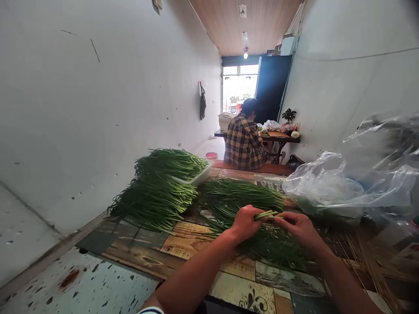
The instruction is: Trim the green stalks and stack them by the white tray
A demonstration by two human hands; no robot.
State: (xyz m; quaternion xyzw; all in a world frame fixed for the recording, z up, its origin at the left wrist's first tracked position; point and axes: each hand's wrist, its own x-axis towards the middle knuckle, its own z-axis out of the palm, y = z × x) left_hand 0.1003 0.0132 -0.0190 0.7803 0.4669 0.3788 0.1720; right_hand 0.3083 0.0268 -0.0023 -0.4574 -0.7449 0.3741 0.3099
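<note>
Green chive-like stalks covered much of the patterned wooden table (183, 246) in the head view. The left hand (244, 223) and right hand (299, 226) met above a loose pile (242, 194) of them, with a small bunch (266, 214) held between the two, lying roughly level with its pale cut ends toward the right. The left fingers were curled shut around the bunch; the right fingers were closed in a pinch at the cut ends, and neither hand had anything else in it. To the left lay a neater heap (153, 196) with its ends squared off, part of it resting in a white tray (199, 176). Clear plastic bags (343, 183) were crumpled at the right, and thin dry sticks (356, 257) lay scattered beside the right forearm. Far down the room a person (242, 141) in a checked shirt sat facing away, a pink bucket (211, 155) on the floor nearby. By the look of it, the step in hand was evening up the ends of a few stalks gathered from the pile. Any move onward would call for a firm left grip so the stalks did not slide apart, and for keeping the ends flush like those of the heap.
</note>
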